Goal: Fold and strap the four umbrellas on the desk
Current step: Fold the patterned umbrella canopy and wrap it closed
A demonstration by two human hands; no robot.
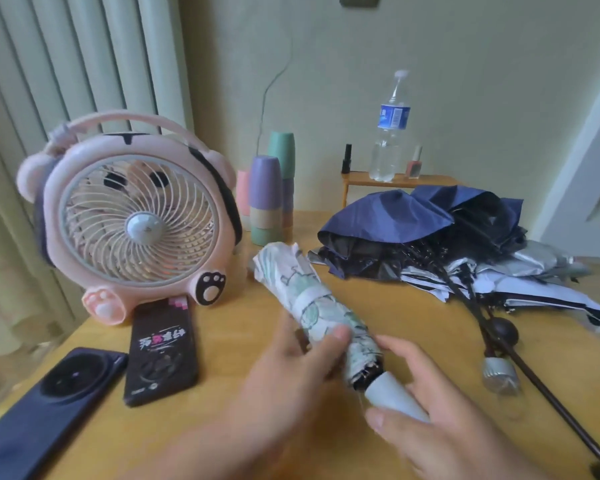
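The rolled umbrella (284, 268) is in the lower middle of the frame, just above the table (413, 317). The left hand (291, 368) wraps round its cloth and the right hand (440, 420) holds its grey handle (392, 393); I think a tight squeeze helps while the white strap (309, 296) is pressed shut. The other umbrellas (430, 230) lie in a heap at the right and could snag, and a fan (132, 216) stands at the left.

A round pink plastic fan (132, 220) stands at left. A black phone (161, 351) and a dark-blue phone (49, 410) lie before it. Stacked pastel cups (267, 199) stand beside it. A clear plastic water bottle (388, 133) occupies a small wooden shelf (399, 181).
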